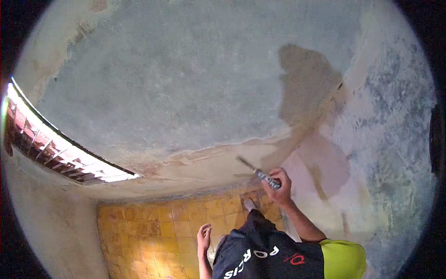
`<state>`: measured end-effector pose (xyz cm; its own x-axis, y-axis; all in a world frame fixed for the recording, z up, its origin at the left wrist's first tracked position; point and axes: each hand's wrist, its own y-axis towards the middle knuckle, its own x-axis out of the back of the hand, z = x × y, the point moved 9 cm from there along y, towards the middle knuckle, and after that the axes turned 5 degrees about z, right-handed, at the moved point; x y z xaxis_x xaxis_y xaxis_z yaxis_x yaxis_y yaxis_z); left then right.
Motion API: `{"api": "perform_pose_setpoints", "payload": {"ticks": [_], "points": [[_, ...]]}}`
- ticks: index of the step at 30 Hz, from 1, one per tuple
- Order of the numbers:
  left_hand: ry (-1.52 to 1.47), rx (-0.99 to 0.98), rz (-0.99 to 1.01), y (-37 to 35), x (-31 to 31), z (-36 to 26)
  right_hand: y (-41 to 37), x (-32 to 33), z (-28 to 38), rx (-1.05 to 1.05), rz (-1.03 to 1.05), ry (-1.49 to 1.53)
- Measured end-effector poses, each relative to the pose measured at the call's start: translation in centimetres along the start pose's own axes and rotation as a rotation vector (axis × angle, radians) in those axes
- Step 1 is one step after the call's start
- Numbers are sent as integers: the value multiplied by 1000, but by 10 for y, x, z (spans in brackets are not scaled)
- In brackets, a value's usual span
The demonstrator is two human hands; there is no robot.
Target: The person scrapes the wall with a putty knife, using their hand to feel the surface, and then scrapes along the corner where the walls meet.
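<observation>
My right hand [280, 187] is closed around the speckled handle of a scraper [264, 176]. Its thin, dark blade points up and to the left, close in front of the pale lower band of the wall [209, 160]. Low by my side, my left hand [203, 237] hangs over the tiled floor with loosely bent fingers and nothing visible in it. Above the scraper, the wall surface is grey-green, with a rough peeled edge where it meets the pale band.
A second, patchy blue-white wall [390, 139] meets the first at a corner on my right. Bright light comes through a barred opening [60, 144] at left. Yellow-orange tiles [158, 228] cover the floor, where my foot [250, 203] shows near the corner.
</observation>
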<state>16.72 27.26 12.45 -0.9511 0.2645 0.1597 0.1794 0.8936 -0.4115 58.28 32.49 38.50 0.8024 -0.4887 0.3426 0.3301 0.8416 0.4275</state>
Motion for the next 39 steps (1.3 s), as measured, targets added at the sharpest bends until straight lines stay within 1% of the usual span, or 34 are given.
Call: {"api": "perform_pose_setpoints", "payload": {"ticks": [2, 3, 5, 6, 8, 9, 12, 15, 17, 19, 22, 24, 25, 27, 29, 30, 33, 36, 39], "points": [[20, -11, 26, -1, 4, -1, -2, 13, -11, -153, -36, 117], [10, 17, 41, -2, 4, -1, -10, 14, -27, -342, 56, 41], [56, 16, 58, -1, 3, -5, -23, 20, -49, -325, 52, -70], [78, 16, 64, -1, 3, -7, -25, 21, -50, -316, 53, -124], [66, -8, 67, 4, 2, -9, -24, 27, -42, -216, 28, -206], [58, -15, 65, 4, 2, -9, -23, 30, -34, -167, 22, -246], [29, -7, 45, 6, 3, -15, 8, 39, 7, -126, 36, -369], [10, -36, 8, 7, 4, -12, 44, 43, 30, -122, 15, -467], [19, -49, -21, 4, 6, -14, 72, 22, -6, -98, -4, -503], [13, -34, -39, -1, 4, -8, 85, 17, -10, -105, -5, -512], [-28, 9, -57, -14, 1, 11, 85, 29, 6, -134, 18, -510], [-62, 1, -70, -11, -3, 11, 83, 35, 19, -115, 11, -539], [-34, 14, -63, -15, -5, 7, 88, 29, 18, -78, -7, -526], [-71, 3, -62, -13, -9, 13, 94, 16, 11, -16, -46, -500], [-80, -1, -53, -14, -13, 17, 96, 14, 4, -71, -1, -520], [-72, -3, -50, -12, -15, 9, 100, 14, 3, -93, 19, -530], [-31, -1, -46, -14, -9, 6, 89, 21, 21, -86, 3, -556], [-21, 13, -60, -17, -2, 5, 97, 1, 7, -125, -11, -634], [-66, -1, -79, -14, 3, 8, 96, -14, 15, -83, 34, -715]]}}
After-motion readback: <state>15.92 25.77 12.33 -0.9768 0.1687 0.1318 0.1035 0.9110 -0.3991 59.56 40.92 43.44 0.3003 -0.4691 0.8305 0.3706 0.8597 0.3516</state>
